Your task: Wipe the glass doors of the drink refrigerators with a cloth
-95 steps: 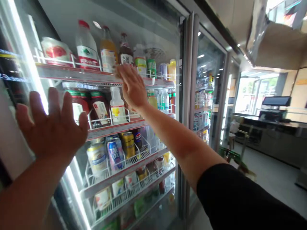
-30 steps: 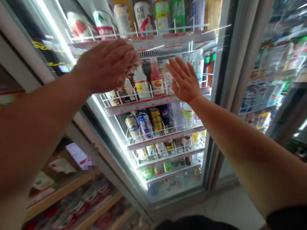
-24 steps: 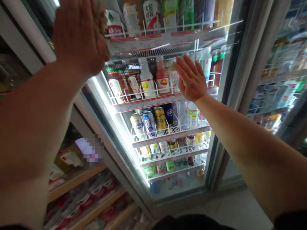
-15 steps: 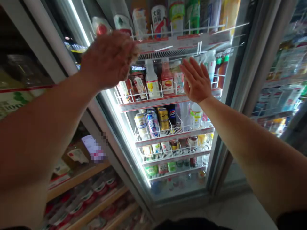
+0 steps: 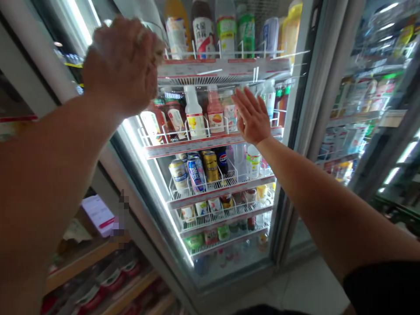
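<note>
My left hand (image 5: 121,65) is raised at the upper left of the glass door (image 5: 236,262), its fingers bent over a crumpled, pale cloth (image 5: 159,47) that shows only at the fingertips. The cloth seems pressed to the glass, mostly hidden by the hand. My right hand (image 5: 252,116) lies flat on the door with its fingers stretched out and holds nothing. Behind the glass, a yellow-labelled white bottle (image 5: 194,113) and a pink bottle (image 5: 215,111) stand between my hands. Cans (image 5: 197,173) fill part of the shelf below.
A metal door frame (image 5: 303,109) runs down the right side, with another drinks cooler (image 5: 351,113) beyond it. At lower left, wooden shelves (image 5: 85,262) carry packaged goods and a white paper card (image 5: 97,214). Pale floor (image 5: 305,284) shows at the bottom.
The view has shifted, so the cooler and both hands appear farther left. My left hand with the cloth has moved up and left across the glass; the right hand keeps its place on it.
</note>
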